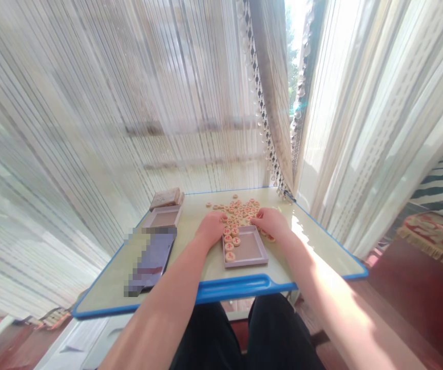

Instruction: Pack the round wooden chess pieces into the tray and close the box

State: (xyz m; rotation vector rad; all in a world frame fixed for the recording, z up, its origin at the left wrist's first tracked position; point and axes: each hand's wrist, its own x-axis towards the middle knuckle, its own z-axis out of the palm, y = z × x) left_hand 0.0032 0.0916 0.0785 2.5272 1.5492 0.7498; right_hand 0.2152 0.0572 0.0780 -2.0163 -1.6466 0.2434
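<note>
Round xiangqi pieces (240,208) with red and dark characters lie in a loose pile toward the back of the table. In front of the pile sits a shallow pale box tray (250,246); several pieces stand in rows along its left side. My left hand (210,226) is at the tray's far left corner, its fingers bent and closed on a piece, partly hidden. At the pile's right edge, beyond the tray's far right corner, my right hand (270,221) pinches a piece between thumb and fingers. A few more pieces lie under and beside my right wrist.
The pale folding table (190,262) has a raised blue edge. On its left lie a tablet (154,259), partly pixelated, an open pale box lid (163,218) and a stacked box (165,197). String curtains (190,103) hang behind. A red cloth-topped seat (437,236) stands right.
</note>
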